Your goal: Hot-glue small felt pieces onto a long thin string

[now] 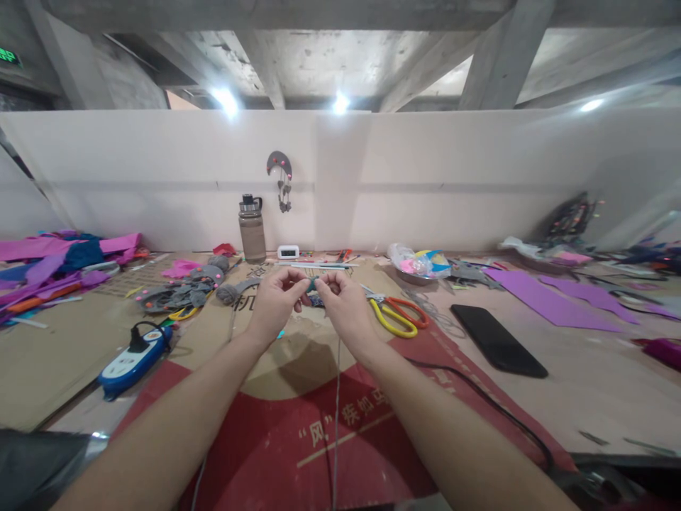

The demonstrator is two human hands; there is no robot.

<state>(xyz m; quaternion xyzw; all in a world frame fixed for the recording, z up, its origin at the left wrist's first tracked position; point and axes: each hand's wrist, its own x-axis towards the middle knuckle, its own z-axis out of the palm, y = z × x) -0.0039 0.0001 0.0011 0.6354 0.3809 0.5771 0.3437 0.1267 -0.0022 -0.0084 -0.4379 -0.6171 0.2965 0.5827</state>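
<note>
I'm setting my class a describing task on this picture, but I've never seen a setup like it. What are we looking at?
There is no machine here: a person is working with two bare hands. The single picture comes from a camera worn on their head, looking forward and down, so both forearms stretch away from us.

The left hand and right hand meet at the fingertips, pinching a small dark green piece, too small to identify. A thin grey string runs below the right hand; its upper end is hidden.

Beneath lies printed cardboard. To the right are scissors, a black phone and a purple sheet; to the left, a power strip. A bottle stands at the back.
</note>
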